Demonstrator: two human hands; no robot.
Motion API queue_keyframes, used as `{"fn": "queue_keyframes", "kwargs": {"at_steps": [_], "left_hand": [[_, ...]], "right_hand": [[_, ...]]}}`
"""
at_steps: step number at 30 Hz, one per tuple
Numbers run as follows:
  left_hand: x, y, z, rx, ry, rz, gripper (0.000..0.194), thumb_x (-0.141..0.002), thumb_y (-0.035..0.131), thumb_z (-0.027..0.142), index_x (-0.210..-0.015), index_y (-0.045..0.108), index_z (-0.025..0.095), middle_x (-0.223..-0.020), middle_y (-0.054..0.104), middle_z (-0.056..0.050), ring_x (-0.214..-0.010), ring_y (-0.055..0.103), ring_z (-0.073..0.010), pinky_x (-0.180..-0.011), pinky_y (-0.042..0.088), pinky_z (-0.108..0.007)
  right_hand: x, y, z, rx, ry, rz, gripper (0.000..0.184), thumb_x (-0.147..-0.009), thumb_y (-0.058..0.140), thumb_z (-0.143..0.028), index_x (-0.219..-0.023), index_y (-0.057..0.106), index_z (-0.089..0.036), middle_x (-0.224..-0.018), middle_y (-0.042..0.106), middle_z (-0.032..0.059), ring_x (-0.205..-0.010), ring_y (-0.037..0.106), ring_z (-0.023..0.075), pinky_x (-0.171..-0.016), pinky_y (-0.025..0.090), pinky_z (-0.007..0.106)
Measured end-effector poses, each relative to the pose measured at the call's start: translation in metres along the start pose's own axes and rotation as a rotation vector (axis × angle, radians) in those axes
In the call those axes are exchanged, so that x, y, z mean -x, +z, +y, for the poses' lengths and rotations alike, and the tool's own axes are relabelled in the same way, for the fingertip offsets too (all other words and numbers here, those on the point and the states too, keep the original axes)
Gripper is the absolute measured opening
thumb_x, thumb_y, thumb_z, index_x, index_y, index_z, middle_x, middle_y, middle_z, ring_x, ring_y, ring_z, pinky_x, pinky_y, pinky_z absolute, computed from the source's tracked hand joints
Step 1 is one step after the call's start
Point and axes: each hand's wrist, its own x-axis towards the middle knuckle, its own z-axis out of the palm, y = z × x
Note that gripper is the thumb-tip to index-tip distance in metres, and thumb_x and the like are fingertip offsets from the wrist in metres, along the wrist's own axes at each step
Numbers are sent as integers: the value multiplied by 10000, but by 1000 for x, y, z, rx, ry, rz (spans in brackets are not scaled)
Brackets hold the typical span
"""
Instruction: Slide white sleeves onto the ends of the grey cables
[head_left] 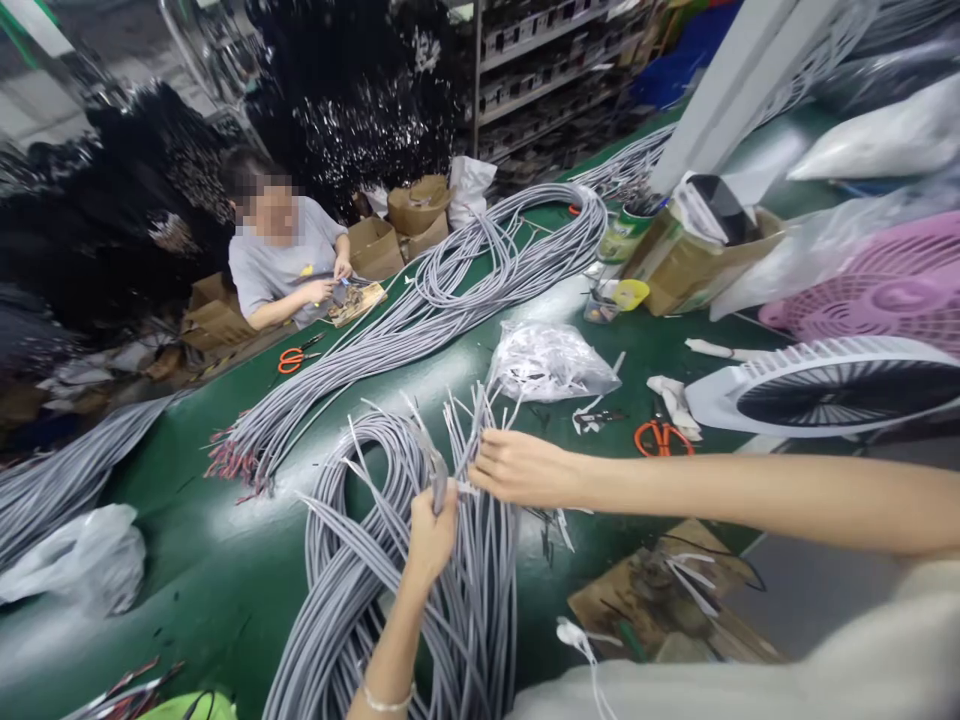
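Note:
A thick looped bundle of grey cables (390, 590) lies on the green table (225, 560) in front of me, its cut ends fanning upward. My left hand (431, 530) is closed in a fist round a few of these grey cables near their ends. My right hand (517, 465) reaches in from the right, fingers pinched on cable ends just beside the left hand. White cable ties stick out among the cable ends.
A clear bag of white ties (551, 360) lies beyond my hands. Orange scissors (660, 437) lie to the right, another pair (298, 355) at the left. A long cable bundle (450, 290) crosses the table. A seated co-worker (281, 260) works at the far left. Fans (840, 385) stand right.

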Motion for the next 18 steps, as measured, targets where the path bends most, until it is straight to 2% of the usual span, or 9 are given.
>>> {"fn": "queue_keyframes", "kwargs": {"at_steps": [2, 5, 8, 11, 14, 16, 18], "left_hand": [[11, -4, 13, -78, 89, -69, 439, -835, 440, 522, -573, 434, 169, -506, 334, 53, -492, 305, -85, -506, 275, -228], [20, -1, 27, -181, 172, -84, 405, -858, 398, 433, -546, 396, 176, -503, 379, 38, -499, 320, -86, -518, 271, -235], [19, 4, 33, -232, 154, -37, 421, -855, 387, 423, -509, 392, 183, -465, 419, 22, -463, 368, -92, -515, 284, -248], [18, 3, 35, -108, 79, 44, 472, -812, 414, 570, -542, 430, 183, -466, 448, 14, -448, 419, -100, -507, 331, -247], [28, -7, 39, 105, -46, 116, 584, -637, 493, 771, -591, 386, 199, -458, 346, 66, -411, 320, -69, -429, 292, -221], [44, -15, 45, 153, -127, 42, 641, -528, 556, 807, -589, 354, 202, -465, 288, 86, -417, 256, -50, -403, 244, -203], [64, -21, 53, 123, -181, -113, 644, -519, 590, 790, -586, 366, 190, -474, 302, 82, -438, 263, -47, -418, 243, -198]], "right_hand": [[4, -12, -16, 49, 11, -32, 152, -839, 479, -104, -784, 615, -141, -617, 591, 8, -551, 507, 150, -722, 356, 327], [4, -19, -35, 161, 123, -103, 152, -810, 520, -130, -741, 655, -138, -656, 623, 47, -642, 544, 188, -782, 365, 366], [-5, -19, -31, 173, 88, -125, 122, -796, 565, -167, -743, 667, -126, -705, 641, 66, -718, 568, 212, -821, 377, 382], [-13, -20, -12, 48, -42, -16, 130, -843, 522, -161, -773, 627, -127, -719, 613, 48, -686, 559, 174, -686, 411, 331], [-11, -26, -6, -77, -92, 101, 177, -888, 419, -132, -785, 562, -137, -672, 544, 19, -587, 522, 142, -476, 335, 281], [-3, -33, -14, -128, -143, 184, 191, -883, 386, -120, -758, 527, -149, -623, 491, 0, -508, 475, 133, -408, 264, 281], [7, -41, -28, -156, -197, 305, 203, -881, 370, -118, -734, 504, -160, -595, 449, -15, -463, 428, 124, -395, 240, 285]]}}
